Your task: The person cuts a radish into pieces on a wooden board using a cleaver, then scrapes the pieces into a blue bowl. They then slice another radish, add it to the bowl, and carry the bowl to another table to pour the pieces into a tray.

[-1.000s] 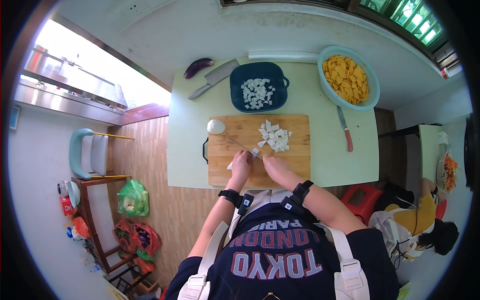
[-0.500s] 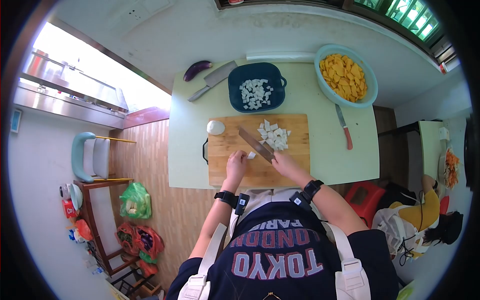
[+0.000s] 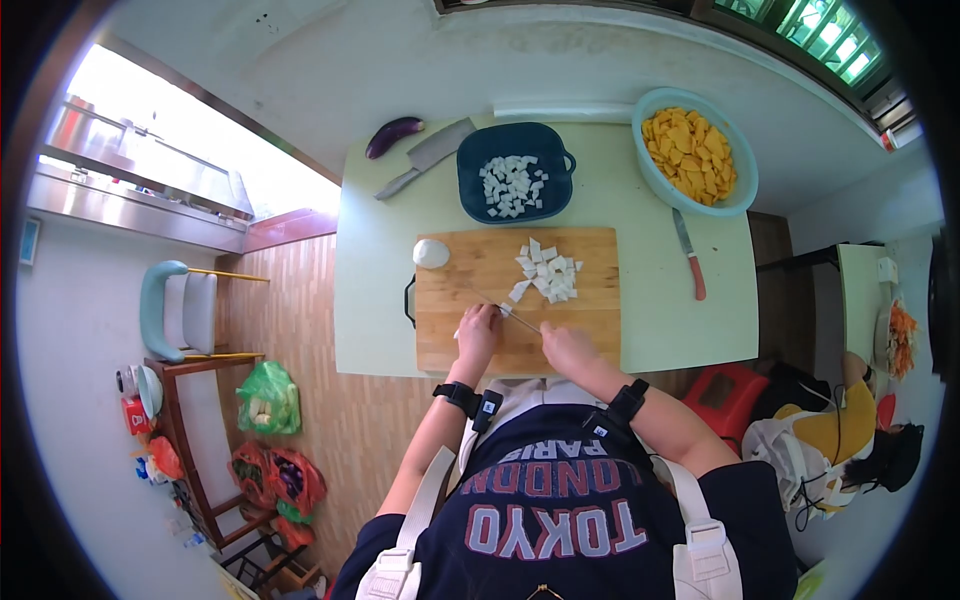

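A pale green tabletop (image 3: 640, 330) stands on a brown wooden plank floor (image 3: 330, 400). Bright daylight enters through a large window (image 3: 190, 130). A red plastic stool (image 3: 725, 395) stands beside the tabletop.

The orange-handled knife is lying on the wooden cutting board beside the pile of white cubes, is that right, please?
Not quite. The head view shows the orange-handled knife lying on the pale green table, to the right of the wooden cutting board and below the light blue bowl. The pile of white cubes does sit on the board.
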Tool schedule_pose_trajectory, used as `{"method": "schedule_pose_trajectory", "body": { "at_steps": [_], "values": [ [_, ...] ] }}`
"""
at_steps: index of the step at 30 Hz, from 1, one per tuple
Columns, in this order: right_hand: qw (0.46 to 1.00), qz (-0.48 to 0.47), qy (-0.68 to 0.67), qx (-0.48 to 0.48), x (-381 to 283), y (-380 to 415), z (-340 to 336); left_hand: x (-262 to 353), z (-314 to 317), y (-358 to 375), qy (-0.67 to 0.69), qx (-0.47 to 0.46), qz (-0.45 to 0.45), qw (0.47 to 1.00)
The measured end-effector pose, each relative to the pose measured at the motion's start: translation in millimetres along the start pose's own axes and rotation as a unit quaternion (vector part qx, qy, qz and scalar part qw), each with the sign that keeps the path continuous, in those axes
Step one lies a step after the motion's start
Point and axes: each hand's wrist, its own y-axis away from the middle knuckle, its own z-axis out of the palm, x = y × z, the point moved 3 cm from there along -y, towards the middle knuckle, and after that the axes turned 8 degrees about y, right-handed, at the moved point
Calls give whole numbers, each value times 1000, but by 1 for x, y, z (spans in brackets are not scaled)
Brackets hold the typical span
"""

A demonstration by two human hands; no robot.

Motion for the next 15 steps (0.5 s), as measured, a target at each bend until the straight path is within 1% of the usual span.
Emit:
{"method": "schedule_pose_trajectory", "body": {
  "at_steps": [3,7,9,15],
  "values": [
    [1000,11,-9,-17,1,-1,7,2,0,-1,-4,-3,6,1000],
    [1000,9,-14,-18,0,-5,11,2,0,-1,19,0,4,1000],
    [999,-7,-43,2,-2,-10,10,1,1,-1,25,-2,0,1000],
    [997,-28,-57,31,-4,-27,29,-1,0,0,8,7,6,1000]
  ]
}}
